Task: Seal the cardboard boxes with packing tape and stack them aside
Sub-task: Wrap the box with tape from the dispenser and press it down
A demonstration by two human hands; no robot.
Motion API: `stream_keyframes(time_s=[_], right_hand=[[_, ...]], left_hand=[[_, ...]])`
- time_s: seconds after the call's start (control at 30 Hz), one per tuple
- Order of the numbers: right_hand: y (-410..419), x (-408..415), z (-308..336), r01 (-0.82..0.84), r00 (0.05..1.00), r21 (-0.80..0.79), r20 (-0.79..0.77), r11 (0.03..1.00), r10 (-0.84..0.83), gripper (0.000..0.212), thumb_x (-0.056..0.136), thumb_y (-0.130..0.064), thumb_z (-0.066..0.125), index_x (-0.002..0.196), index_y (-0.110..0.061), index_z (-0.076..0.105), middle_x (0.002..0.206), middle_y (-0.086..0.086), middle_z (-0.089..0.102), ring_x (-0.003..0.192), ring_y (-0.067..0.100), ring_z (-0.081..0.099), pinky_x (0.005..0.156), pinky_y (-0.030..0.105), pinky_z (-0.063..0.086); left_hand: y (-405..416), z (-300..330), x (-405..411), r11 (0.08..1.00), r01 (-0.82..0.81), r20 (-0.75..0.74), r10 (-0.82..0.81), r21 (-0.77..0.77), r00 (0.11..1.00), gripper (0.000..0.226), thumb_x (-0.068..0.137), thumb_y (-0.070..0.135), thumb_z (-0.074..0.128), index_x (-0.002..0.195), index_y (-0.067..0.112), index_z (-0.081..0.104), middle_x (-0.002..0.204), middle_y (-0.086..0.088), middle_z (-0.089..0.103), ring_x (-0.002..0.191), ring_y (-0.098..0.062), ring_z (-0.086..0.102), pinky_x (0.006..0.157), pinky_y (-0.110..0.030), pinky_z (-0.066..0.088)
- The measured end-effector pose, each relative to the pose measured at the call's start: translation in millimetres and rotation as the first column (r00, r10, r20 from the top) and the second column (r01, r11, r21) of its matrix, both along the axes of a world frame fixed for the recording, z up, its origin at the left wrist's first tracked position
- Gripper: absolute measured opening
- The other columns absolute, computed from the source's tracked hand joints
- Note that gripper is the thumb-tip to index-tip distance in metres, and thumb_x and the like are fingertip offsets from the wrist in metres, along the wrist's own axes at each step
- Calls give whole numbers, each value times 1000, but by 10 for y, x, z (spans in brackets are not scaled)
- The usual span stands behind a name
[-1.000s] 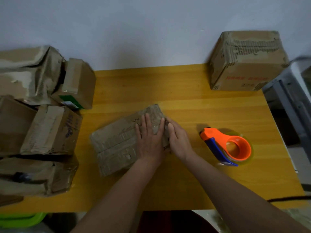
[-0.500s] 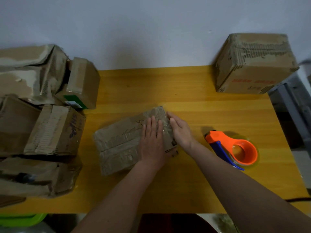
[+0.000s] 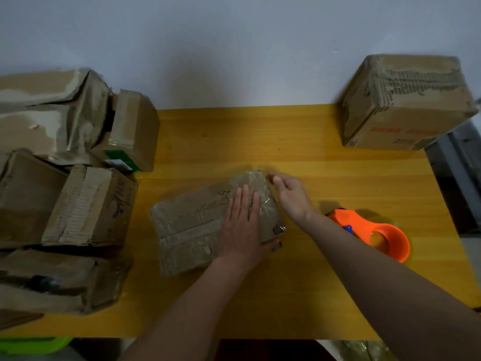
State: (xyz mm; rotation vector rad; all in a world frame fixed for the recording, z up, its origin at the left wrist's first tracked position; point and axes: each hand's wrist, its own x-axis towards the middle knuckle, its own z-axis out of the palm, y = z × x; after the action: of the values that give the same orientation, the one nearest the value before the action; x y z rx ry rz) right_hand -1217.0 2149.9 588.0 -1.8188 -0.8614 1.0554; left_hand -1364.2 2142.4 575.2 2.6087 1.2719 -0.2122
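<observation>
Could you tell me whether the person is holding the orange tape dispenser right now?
No, the tape dispenser lies on the table beside the right forearm, while the left hand presses the flat box.

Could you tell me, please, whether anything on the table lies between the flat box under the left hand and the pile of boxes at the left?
Nothing visible does. The flat box lies under the left hand, and only bare yellow table separates it from the pile of boxes at the left. The tape dispenser lies on the other side, beyond the right hand.
</observation>
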Motion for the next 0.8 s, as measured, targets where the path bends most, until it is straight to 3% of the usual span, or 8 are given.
stream_keyframes(time_s=[0.07,0.27,0.37,0.5,0.6,0.67,0.73,0.8], right_hand=[[16,-39,31,52,993,82,97,995,-60,32,102,-11,40,126,-1,57,127,11,59,120,17,52,104,29,42],[126,-154,-13,82,997,78,3,994,-82,33,98,-9,50,130,-2,55,130,8,57,121,14,51,106,32,43],[184,-81,-77,36,999,67,-2,997,-36,34,92,-10,60,124,0,59,112,4,60,108,14,55,98,31,47],[358,41,-101,-142,986,2,86,990,141,7,87,-16,68,89,-11,64,99,22,62,90,22,57,81,37,50],[451,27,-80,-217,975,-56,43,975,219,15,89,-19,66,87,-5,62,74,7,53,70,13,48,65,25,43],[457,-9,-72,-201,979,-60,-37,978,199,19,93,-24,60,85,-7,54,67,2,42,64,13,40,63,29,39],[413,-54,-110,-217,973,-93,-96,972,208,24,99,-28,48,97,-4,52,82,6,48,76,17,47,75,35,41],[301,-92,-167,-231,971,-124,-85,965,222,44,103,-34,35,133,-3,43,127,11,50,118,23,48,102,36,37]], left_hand=[[15,-3,-15,1000,10,-13,-10,8,1000,112,84,79,35,149,10,-23,153,-12,-37,140,-26,-37,116,-39,-22],[19,-14,-16,1000,15,-45,-15,-9,999,111,84,81,29,143,9,-31,149,-13,-43,138,-27,-40,117,-42,-19],[25,-16,-17,999,19,-27,-20,-28,999,112,85,80,31,139,11,-39,144,-12,-49,135,-27,-44,114,-40,-26],[23,-47,-21,1000,29,5,-29,-8,1000,114,84,78,37,138,12,-39,144,-12,-48,135,-28,-43,110,-39,-31],[21,-61,-14,1000,24,-27,-24,-8,999,114,84,80,33,143,8,-33,145,-14,-47,137,-29,-41,113,-42,-27],[19,-71,-6,1000,16,-54,-16,-13,998,115,84,81,30,142,5,-33,142,-15,-49,138,-30,-40,115,-43,-23],[20,-80,5,1000,5,-62,-6,-8,998,117,83,82,30,141,3,-34,139,-14,-53,137,-30,-40,116,-43,-21],[18,-87,14,1000,-2,-72,1,-13,997,118,83,82,31,140,2,-36,137,-14,-54,136,-30,-41,116,-44,-21]])
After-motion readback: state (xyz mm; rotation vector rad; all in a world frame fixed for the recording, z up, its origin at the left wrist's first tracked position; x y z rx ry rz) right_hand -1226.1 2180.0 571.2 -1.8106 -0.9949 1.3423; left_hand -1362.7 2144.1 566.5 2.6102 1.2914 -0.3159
